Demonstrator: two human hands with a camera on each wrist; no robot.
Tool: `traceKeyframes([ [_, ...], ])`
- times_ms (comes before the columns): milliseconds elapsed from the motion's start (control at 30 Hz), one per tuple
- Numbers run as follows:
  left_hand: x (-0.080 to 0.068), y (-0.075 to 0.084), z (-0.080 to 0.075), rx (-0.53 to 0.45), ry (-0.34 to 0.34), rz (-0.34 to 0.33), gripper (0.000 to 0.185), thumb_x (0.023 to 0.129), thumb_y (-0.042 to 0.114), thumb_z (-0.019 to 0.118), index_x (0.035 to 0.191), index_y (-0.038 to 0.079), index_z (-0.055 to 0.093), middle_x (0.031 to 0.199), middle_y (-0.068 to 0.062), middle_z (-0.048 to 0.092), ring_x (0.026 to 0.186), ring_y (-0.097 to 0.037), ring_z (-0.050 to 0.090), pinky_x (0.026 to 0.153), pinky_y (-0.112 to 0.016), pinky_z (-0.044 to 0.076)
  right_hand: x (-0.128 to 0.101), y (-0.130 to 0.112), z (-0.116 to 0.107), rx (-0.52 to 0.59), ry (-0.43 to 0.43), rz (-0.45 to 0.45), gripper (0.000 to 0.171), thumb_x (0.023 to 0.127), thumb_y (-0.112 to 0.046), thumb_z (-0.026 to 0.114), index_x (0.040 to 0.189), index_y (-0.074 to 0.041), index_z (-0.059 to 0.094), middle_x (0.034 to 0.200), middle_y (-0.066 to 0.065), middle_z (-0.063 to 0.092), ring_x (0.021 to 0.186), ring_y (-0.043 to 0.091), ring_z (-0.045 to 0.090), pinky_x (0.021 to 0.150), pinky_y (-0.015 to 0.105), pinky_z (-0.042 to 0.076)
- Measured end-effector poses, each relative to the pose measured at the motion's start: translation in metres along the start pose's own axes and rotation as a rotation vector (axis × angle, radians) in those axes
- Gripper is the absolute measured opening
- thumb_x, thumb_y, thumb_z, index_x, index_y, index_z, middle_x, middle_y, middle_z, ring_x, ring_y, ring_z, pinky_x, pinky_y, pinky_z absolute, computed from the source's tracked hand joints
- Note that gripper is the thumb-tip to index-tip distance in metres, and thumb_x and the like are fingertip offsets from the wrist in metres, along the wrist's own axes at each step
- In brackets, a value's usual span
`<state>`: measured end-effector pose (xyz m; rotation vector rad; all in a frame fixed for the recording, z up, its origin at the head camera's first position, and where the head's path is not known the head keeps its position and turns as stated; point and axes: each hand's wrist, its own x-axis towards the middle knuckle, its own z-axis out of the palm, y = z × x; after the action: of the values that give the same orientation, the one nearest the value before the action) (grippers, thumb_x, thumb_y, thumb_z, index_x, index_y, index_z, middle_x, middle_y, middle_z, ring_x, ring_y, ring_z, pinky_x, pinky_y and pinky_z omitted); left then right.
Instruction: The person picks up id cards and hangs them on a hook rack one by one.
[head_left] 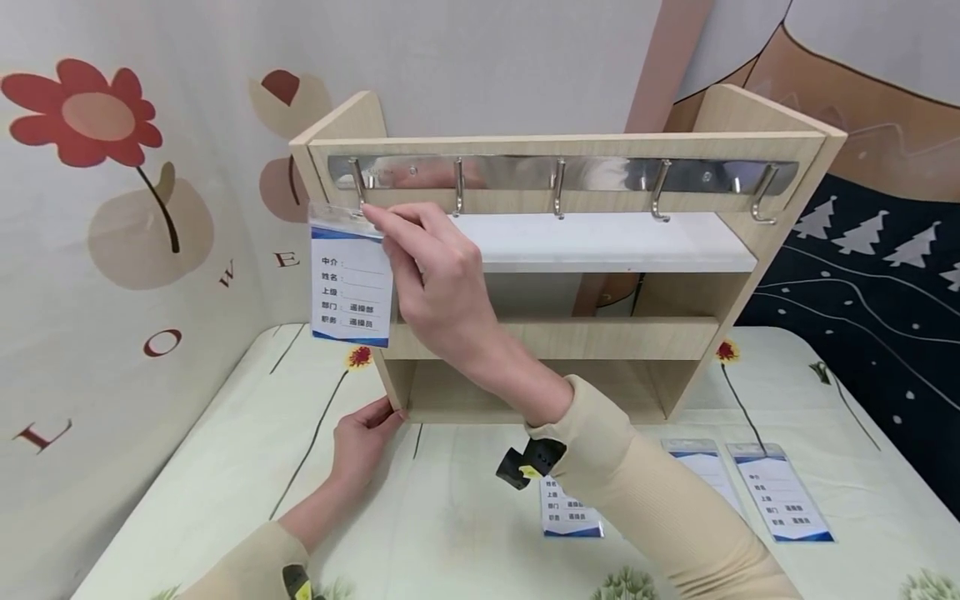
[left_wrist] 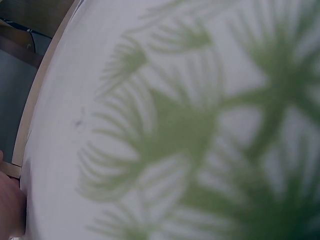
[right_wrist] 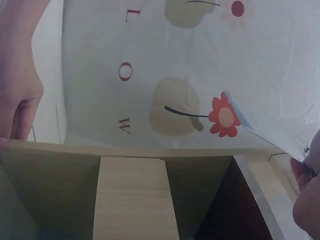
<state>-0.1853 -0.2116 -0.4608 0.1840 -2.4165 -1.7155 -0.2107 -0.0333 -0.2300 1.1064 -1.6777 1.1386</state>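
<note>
My right hand (head_left: 450, 292) pinches the clear top edge of a blue-and-white name badge (head_left: 351, 287) between thumb and fingers. It holds the badge upright at the leftmost hook (head_left: 357, 177) of a metal hook strip (head_left: 510, 172). Whether the badge's slot is over the hook is hidden by the fingers. This strip runs along the top front of a light wooden shelf (head_left: 555, 340). Down at the shelf's lower left corner, my left hand (head_left: 358, 442) grips the side panel's edge. The right wrist view shows the badge (right_wrist: 270, 138) nearly edge-on.
Several more hooks, including a middle one (head_left: 558, 190), stick out to the right with nothing on them. On the patterned tablecloth (head_left: 465, 517) lie a badge (head_left: 572, 512) partly behind my right forearm and two others, one (head_left: 782, 496) farther right. A printed curtain (head_left: 202, 250) hangs at left.
</note>
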Motion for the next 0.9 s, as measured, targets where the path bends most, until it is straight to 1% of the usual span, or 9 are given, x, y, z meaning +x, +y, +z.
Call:
traceKeyframes([
  [133,0.0,0.001,0.0,-0.003,0.0,0.009,0.039,0.097,0.004,0.071,0.135,-0.002,0.064,0.129,-0.021,0.066,0.12,-0.031,0.064,0.087,-0.017,0.054,-0.001,0.001,-0.001,-0.005,-0.027,0.063,0.028,0.101,0.006,0.056,0.127,0.009,0.068,0.112,0.02,0.065,0.099,0.024,0.061,0.073,0.021,0.049],
  [233,0.0,0.002,0.0,-0.007,-0.001,0.006,0.039,0.097,0.004,0.07,0.135,-0.002,0.064,0.129,-0.021,0.066,0.12,-0.031,0.064,0.087,-0.016,0.054,-0.001,0.003,-0.001,-0.002,-0.026,0.073,0.029,0.102,0.006,0.055,0.128,0.008,0.067,0.113,0.02,0.064,0.101,0.025,0.061,0.075,0.021,0.05],
  [333,0.0,0.003,0.001,-0.01,0.001,0.002,0.039,0.097,0.003,0.07,0.135,-0.002,0.064,0.129,-0.02,0.066,0.12,-0.03,0.064,0.086,-0.014,0.053,-0.002,0.004,0.0,-0.004,-0.007,0.058,0.029,0.103,0.006,0.052,0.127,0.008,0.068,0.113,0.02,0.063,0.102,0.024,0.062,0.078,0.02,0.052],
  [500,0.0,0.003,0.003,-0.001,0.013,0.017,0.038,0.096,0.002,0.071,0.133,-0.003,0.066,0.126,-0.021,0.067,0.118,-0.027,0.065,0.082,-0.008,0.051,-0.002,0.006,0.002,-0.02,0.034,0.025,0.032,0.103,0.009,0.046,0.126,0.007,0.068,0.114,0.019,0.063,0.104,0.024,0.063,0.082,0.022,0.052],
  [633,0.001,0.003,0.004,0.003,0.022,0.021,0.037,0.095,0.001,0.071,0.132,-0.003,0.066,0.125,-0.021,0.068,0.117,-0.025,0.065,0.081,-0.007,0.05,-0.003,0.008,0.005,-0.025,0.048,0.015,0.033,0.102,0.01,0.045,0.126,0.007,0.068,0.115,0.019,0.063,0.104,0.024,0.063,0.082,0.022,0.052],
  [767,0.0,0.002,0.003,0.005,0.021,0.011,0.037,0.096,0.002,0.071,0.132,-0.003,0.066,0.125,-0.021,0.068,0.118,-0.027,0.064,0.081,-0.007,0.05,-0.005,0.011,0.008,-0.021,0.059,0.005,0.033,0.102,0.011,0.045,0.126,0.007,0.068,0.115,0.02,0.062,0.104,0.025,0.062,0.082,0.021,0.051],
  [900,0.0,0.001,0.002,0.013,0.018,0.009,0.038,0.096,0.003,0.071,0.133,-0.002,0.066,0.126,-0.02,0.068,0.12,-0.029,0.064,0.081,-0.006,0.049,-0.008,0.014,0.009,-0.01,0.09,-0.015,0.033,0.101,0.01,0.046,0.123,0.006,0.07,0.115,0.021,0.063,0.102,0.026,0.062,0.078,0.02,0.05],
])
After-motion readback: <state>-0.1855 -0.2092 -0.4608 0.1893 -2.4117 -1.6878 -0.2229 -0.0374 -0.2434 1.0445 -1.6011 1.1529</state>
